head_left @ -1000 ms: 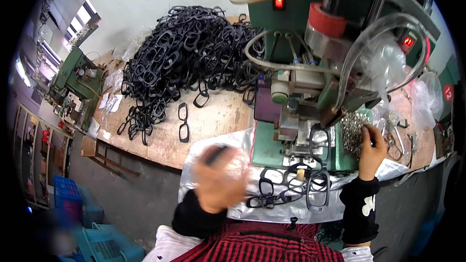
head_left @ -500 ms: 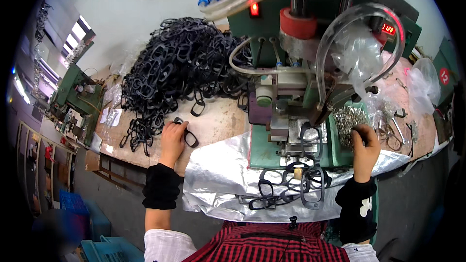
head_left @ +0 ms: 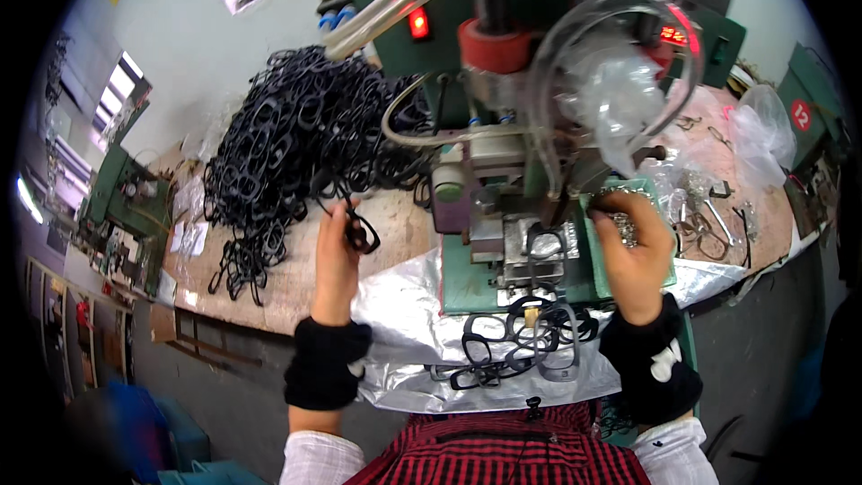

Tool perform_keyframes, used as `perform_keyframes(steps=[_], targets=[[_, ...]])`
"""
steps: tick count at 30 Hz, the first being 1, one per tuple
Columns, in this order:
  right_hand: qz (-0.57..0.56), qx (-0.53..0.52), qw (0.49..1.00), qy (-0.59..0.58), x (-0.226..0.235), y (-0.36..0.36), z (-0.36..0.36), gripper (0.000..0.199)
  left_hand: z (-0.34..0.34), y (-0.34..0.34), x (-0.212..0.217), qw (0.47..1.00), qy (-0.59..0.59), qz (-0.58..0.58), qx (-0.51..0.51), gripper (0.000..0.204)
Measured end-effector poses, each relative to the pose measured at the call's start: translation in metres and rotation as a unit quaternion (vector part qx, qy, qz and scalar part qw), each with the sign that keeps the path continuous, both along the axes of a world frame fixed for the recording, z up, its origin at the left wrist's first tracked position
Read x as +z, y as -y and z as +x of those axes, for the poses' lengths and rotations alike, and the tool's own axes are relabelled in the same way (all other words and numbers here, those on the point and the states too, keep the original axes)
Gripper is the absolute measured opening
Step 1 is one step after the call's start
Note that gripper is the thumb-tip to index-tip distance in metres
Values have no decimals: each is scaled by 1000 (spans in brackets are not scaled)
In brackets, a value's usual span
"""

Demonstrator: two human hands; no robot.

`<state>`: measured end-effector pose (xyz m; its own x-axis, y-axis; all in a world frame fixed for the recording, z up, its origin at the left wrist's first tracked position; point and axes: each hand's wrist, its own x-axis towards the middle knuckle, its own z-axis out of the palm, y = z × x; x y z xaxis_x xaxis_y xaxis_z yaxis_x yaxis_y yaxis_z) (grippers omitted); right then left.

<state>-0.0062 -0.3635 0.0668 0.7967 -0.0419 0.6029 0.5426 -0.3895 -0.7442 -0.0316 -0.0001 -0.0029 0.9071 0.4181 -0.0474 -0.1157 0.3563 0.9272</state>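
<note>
Black glasses frame [head_left: 366, 235] in left hand [head_left: 336, 247], thumb and fingers closed on it; frame tilted, in front of the near edge of the big pile, left of the press. Right hand [head_left: 636, 256] at the green tray [head_left: 597, 256] of small shiny metal parts [head_left: 621, 226], right of the press; fingers curled, thumb and index tips close together, gap narrow; cannot tell if a part is pinched there. Second frame [head_left: 532, 250] at the press fixture, between the two hands, its near end reaching toward the loose ones. Several loose frames [head_left: 485, 328] bunched and overlapping on the near side, on a silver sheet [head_left: 404, 292] draped over the near table edge. Bare wood tabletop [head_left: 395, 220] shows between pile and press. Pile of black frames [head_left: 305, 117], large and tangled, far left of the press. Green press [head_left: 386, 0]: red collar [head_left: 494, 49], red-lit switch [head_left: 418, 22], clear hoses looping in front. Clear plastic bag [head_left: 615, 94] by the hose loop. Farther right on table: wrench [head_left: 721, 223], more clear plastic [head_left: 761, 135]. Far left: smaller green machine [head_left: 121, 189]. Black cuffs on both wrists, red-and-black checked apron [head_left: 485, 449] at near edge.
</note>
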Motion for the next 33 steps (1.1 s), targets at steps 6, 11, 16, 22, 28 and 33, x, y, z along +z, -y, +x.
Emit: perform_keyframes(steps=[6, 11, 16, 22, 28, 33], targets=[[218, 60, 970, -90, -11, -31, -9, 43, -14, 54, -5, 991, 109, 56, 46, 16], [284, 148, 932, -170, 0, -32, -10, 52, -22, 115, 99, 902, 386, 194, -17, 20], [347, 174, 899, -205, 22, -42, -25, 56, -3, 130, 129, 843, 416, 340, -3, 17], [-60, 82, 993, -66, 6, 12, -19, 37, -22, 138, 101, 740, 449, 485, -126, 23], [-312, -211, 926, -33, -70, 68, 11, 23, -8, 170, 72, 623, 505, 585, -119, 25], [-270, -193, 943, -26, -81, 69, 16, 13, -9, 166, 72, 658, 490, 556, -135, 25]])
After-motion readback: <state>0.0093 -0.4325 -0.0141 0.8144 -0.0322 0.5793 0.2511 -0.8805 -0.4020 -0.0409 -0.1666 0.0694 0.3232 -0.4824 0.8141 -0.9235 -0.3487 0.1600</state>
